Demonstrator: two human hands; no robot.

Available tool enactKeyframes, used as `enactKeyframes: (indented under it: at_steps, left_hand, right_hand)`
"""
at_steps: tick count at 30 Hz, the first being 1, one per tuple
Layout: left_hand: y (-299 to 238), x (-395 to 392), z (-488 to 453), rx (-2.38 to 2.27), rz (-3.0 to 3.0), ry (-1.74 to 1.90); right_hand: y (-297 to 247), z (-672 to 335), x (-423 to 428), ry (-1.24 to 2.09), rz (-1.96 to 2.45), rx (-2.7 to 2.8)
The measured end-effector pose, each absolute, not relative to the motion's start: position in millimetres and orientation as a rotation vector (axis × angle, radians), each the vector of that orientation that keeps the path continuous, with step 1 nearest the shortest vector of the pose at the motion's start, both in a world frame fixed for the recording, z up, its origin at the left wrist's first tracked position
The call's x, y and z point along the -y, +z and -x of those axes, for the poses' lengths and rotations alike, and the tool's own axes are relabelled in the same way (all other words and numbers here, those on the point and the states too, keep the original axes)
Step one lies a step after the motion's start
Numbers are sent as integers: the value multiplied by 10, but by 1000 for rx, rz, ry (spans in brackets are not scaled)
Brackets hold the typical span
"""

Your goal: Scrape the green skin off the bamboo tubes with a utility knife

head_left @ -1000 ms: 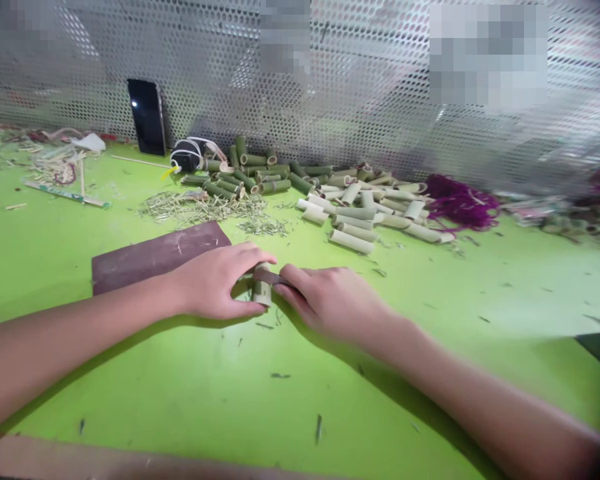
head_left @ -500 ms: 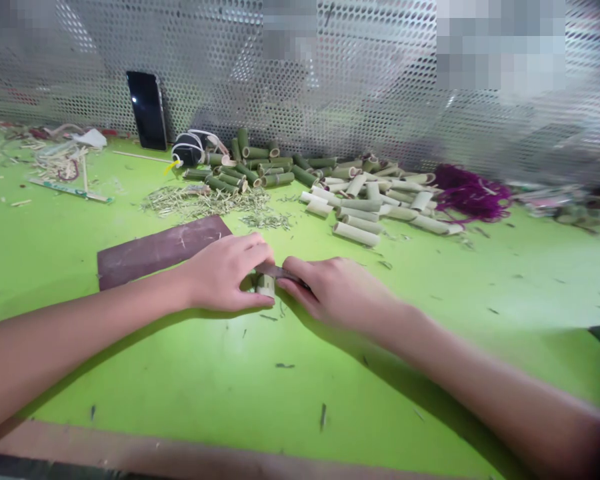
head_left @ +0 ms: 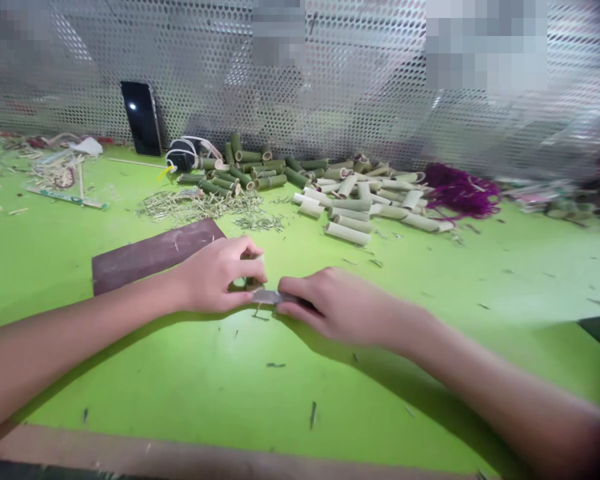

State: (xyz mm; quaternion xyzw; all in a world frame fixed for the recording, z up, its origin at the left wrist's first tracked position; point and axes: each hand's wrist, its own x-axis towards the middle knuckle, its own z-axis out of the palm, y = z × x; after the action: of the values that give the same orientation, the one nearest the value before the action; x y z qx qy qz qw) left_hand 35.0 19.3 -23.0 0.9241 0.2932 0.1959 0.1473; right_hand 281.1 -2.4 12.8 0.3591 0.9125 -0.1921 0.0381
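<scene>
My left hand (head_left: pixel 215 275) is shut around a short bamboo tube (head_left: pixel 255 280), and its fingers hide most of it. My right hand (head_left: pixel 335 305) grips a small knife, whose flat metal blade (head_left: pixel 267 297) points left, just below the tube. The knife handle is hidden inside my right fist. The two hands nearly meet at the blade. A dark brown rectangular board (head_left: pixel 153 257) lies on the green tabletop just behind my left wrist.
Several cut bamboo tubes (head_left: pixel 350 200) lie heaped beyond my hands, next to a mound of thin shavings (head_left: pixel 195 207). Purple fibres (head_left: pixel 460 192) lie to the right. A phone (head_left: pixel 141 109) leans against a perforated metal screen (head_left: pixel 360 80) along the back.
The knife blade has dropped from the top of the tube to below it. My right hand has moved right and slightly down, and my left hand now covers more of the tube.
</scene>
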Motion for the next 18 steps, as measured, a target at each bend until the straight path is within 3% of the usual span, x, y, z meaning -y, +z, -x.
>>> enactKeyframes:
  at_steps: [10,18]
  left_hand:
    - [-238,-212,-338,-927,-2586,533]
    - [-253,-221,-338,-811,-2598,619]
  right_hand:
    - [37,-2838,-3,-185,-1375,-2802]
    - [43,-2681,10,-117,-1415,-2739]
